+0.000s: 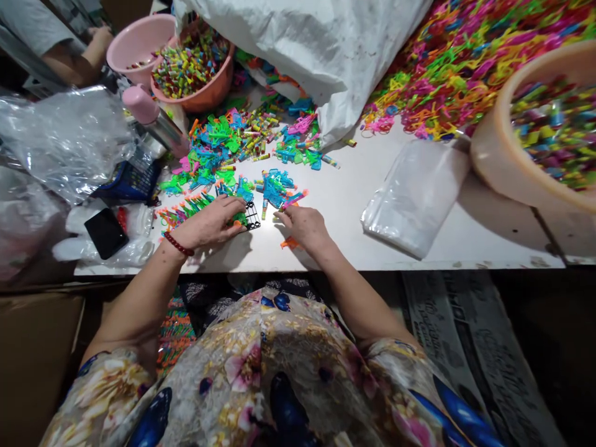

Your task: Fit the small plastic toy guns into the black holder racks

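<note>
My left hand [212, 220], with a red bead bracelet on the wrist, is closed around a black plastic rack [252, 215] with round holes. Its fingers and thumb cover most of the rack. Rows of green and orange plastic pieces [184, 211] stand to the left of that hand. My right hand [305, 228] has its thumb and fingertips pinched together; what lies between them is too small to make out. Just beyond its fingertips lies a small pile of blue and green toy pistols [278, 186], with a pink piece [295, 198] at its edge. An orange piece [289, 243] is below the hand.
A larger heap of toy pieces [218, 139] lies behind, below a white sack [298, 37]. Tubs of small tubes stand at the back left [218, 87] and right [498, 136]. Plastic bags [414, 198], a phone [106, 233] and a pink-topped flask [162, 127] surround the workspace. Another person's arm [77, 65] shows at upper left.
</note>
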`<action>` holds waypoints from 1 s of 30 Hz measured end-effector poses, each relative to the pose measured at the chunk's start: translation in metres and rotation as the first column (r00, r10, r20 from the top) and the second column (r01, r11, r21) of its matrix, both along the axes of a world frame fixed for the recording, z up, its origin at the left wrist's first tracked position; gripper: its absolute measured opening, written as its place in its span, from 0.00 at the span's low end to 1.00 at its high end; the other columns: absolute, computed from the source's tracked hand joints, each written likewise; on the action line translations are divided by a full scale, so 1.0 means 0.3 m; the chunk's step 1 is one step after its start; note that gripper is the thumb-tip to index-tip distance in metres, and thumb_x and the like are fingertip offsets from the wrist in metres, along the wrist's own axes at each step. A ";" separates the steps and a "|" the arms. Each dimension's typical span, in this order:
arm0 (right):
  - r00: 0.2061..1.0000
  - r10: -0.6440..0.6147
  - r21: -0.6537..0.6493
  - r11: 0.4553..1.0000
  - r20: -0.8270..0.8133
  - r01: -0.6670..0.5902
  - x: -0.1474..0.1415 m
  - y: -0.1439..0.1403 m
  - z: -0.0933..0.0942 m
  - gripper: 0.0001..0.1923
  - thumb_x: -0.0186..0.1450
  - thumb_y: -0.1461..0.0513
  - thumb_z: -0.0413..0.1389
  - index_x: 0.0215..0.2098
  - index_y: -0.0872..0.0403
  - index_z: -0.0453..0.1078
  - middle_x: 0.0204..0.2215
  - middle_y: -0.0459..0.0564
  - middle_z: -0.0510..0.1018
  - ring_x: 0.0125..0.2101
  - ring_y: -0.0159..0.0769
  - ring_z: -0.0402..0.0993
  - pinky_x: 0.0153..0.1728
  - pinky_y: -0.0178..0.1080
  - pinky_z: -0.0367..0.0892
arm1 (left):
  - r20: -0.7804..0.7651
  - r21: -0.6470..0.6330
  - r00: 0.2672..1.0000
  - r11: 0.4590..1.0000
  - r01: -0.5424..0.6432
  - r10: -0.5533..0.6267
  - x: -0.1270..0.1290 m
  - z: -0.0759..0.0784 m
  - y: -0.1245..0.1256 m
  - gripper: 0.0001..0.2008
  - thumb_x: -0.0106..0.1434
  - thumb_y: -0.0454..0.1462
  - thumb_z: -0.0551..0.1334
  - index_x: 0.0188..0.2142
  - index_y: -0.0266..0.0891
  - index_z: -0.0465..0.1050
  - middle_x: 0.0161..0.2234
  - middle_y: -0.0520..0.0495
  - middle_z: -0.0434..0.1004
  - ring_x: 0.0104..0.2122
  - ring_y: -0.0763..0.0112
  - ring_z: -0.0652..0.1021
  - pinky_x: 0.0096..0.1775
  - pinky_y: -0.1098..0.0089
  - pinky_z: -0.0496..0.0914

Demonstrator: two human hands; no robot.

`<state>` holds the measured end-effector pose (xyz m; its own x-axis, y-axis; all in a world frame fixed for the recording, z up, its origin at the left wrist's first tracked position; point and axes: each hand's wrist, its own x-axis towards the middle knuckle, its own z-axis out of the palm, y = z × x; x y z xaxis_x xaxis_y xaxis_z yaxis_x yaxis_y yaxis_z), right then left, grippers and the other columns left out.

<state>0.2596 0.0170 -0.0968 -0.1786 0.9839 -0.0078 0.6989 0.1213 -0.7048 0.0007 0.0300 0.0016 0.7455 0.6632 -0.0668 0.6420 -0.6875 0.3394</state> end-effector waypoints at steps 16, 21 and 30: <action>0.961 0.101 0.090 0.993 -0.256 -0.080 -0.187 -0.026 -0.016 0.15 0.73 0.58 0.51 0.55 0.56 0.69 0.41 0.56 0.81 0.40 0.43 0.76 0.44 0.41 0.67 | 0.023 0.228 0.987 0.961 -0.159 0.158 -0.060 0.041 -0.097 0.24 0.73 0.39 0.61 0.66 0.42 0.63 0.65 0.34 0.69 0.66 0.53 0.70 0.66 0.46 0.68; 0.979 -0.009 0.060 0.998 -0.205 0.022 -0.080 0.008 -0.042 0.29 0.72 0.56 0.53 0.68 0.57 0.60 0.36 0.54 0.82 0.35 0.45 0.77 0.43 0.44 0.69 | 0.063 0.238 0.980 0.951 -0.198 0.189 -0.080 0.026 -0.137 0.15 0.74 0.37 0.58 0.59 0.42 0.70 0.57 0.39 0.77 0.61 0.57 0.75 0.64 0.49 0.71; 0.968 -0.066 0.194 0.974 -0.242 0.115 -0.014 0.025 -0.129 0.38 0.72 0.59 0.52 0.76 0.56 0.45 0.55 0.65 0.73 0.48 0.51 0.76 0.47 0.50 0.75 | 0.035 0.105 0.981 0.975 -0.195 0.192 -0.111 0.060 -0.160 0.13 0.72 0.40 0.61 0.55 0.47 0.71 0.54 0.43 0.79 0.59 0.57 0.77 0.63 0.48 0.71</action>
<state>0.2554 0.0245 -0.1355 -0.0613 0.9720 0.2269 0.5335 0.2240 -0.8156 -0.0327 -0.0180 0.0196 0.6027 0.7974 0.0290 0.7590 -0.5841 0.2877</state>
